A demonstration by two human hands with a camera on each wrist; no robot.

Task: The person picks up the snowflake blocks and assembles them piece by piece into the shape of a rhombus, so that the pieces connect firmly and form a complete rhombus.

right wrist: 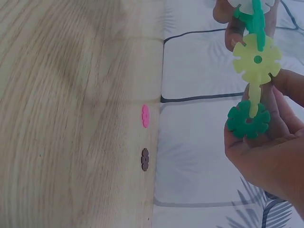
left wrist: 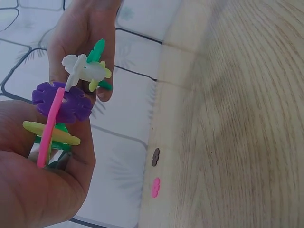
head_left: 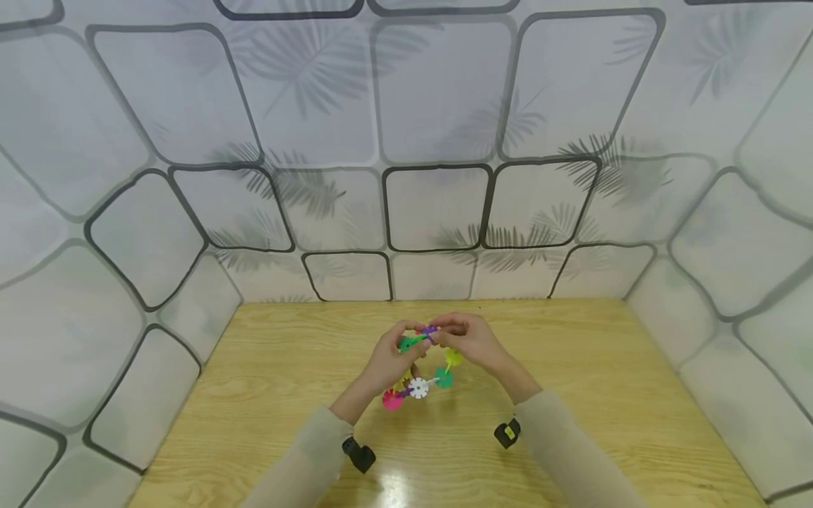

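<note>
A chain of notched plastic snowflake discs, slotted together edge to edge, hangs in a loop between my hands over the table. My left hand (head_left: 390, 360) pinches its upper left part by a green disc (head_left: 406, 344). At the top, my right hand (head_left: 473, 342) pinches the chain around a purple disc (head_left: 429, 333). The lower run shows a pink disc (head_left: 392, 400), a white disc (head_left: 418, 387) and another green disc (head_left: 444, 377). Yellow disc (right wrist: 257, 59) hangs close to my right fingers in the right wrist view. My fingers partly hide the held discs.
A loose pink disc (left wrist: 156, 187) and a brown disc (left wrist: 156, 157) lie on the wooden table (head_left: 286, 423) near its far edge. Patterned white walls (head_left: 438, 212) rise at the back and both sides. Each wrist wears a small black camera (head_left: 359, 455).
</note>
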